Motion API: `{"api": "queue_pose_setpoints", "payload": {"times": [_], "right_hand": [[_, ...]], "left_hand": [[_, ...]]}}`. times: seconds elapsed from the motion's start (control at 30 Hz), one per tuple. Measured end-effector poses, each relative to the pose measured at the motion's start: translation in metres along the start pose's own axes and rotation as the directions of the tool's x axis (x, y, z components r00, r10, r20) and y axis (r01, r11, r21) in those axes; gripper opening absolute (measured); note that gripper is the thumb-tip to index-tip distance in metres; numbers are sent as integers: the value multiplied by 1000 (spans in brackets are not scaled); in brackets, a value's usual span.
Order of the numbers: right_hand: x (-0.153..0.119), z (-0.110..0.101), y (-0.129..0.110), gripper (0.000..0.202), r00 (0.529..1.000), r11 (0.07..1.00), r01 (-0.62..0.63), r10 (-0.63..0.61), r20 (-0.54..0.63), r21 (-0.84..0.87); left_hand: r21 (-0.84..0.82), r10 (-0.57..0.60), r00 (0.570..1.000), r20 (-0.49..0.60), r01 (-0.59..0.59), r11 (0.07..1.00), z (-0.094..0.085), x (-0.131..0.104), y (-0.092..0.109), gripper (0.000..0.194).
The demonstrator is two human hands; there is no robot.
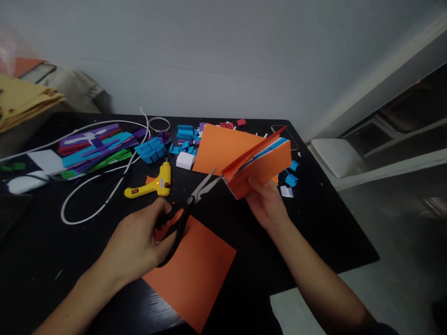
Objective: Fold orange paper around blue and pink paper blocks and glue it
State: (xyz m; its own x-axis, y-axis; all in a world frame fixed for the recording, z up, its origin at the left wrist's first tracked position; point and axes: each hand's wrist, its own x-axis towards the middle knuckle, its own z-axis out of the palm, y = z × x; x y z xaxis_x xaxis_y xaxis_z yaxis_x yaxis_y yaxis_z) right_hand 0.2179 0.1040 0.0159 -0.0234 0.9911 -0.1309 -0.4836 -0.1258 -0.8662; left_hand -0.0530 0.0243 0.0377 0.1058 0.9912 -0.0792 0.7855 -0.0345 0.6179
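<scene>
My left hand (141, 237) is closed around the black handles of a pair of scissors (190, 201). Their metal blades are parted and point up toward the paper in my other hand. My right hand (266, 202) grips a folded orange paper (260, 170), with the thumb on its near face. Blue and white layers show between the folds. The blade tips lie close to its left end; whether they touch it I cannot tell. Below the scissors, an orange sheet (200, 274) lies on the black table, partly covered by my left hand.
Another orange sheet (223, 144) lies behind. A yellow glue gun (153, 183) rests left of the scissors, near a looped white cable (71, 221). Colored paper strips (101, 144) are piled at left. Small blue paper pieces (152, 150) lie toward the back. The table's right edge slopes down to the floor.
</scene>
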Motion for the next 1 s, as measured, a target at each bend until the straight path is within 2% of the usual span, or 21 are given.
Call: {"api": "queue_pose_setpoints", "payload": {"times": [0.2, 0.43, 0.63, 0.87, 1.0], "right_hand": [[0, 1, 1, 37, 1000, 1000, -3, 3, -21, 13], [-3, 2, 4, 37, 1000, 1000, -10, 10, 3, 29], [-3, 3, 2, 41, 1000, 999, -6, 6, -16, 34], [-5, 3, 6, 39, 999, 998, -37, 35, 40, 54], [-6, 2, 6, 35, 997, 997, -68, 67, 46, 26]], "left_hand": [[-78, 94, 989, 118, -85, 993, -2, -2, -4, 29], [-29, 84, 993, 78, -82, 996, 1, 0, -7, 19], [32, 86, 996, 40, -87, 996, -5, 1, -15, 15], [27, 73, 989, 131, -78, 997, -6, 4, -10, 15], [-5, 100, 985, 144, -100, 995, -5, 4, -8, 19]]}}
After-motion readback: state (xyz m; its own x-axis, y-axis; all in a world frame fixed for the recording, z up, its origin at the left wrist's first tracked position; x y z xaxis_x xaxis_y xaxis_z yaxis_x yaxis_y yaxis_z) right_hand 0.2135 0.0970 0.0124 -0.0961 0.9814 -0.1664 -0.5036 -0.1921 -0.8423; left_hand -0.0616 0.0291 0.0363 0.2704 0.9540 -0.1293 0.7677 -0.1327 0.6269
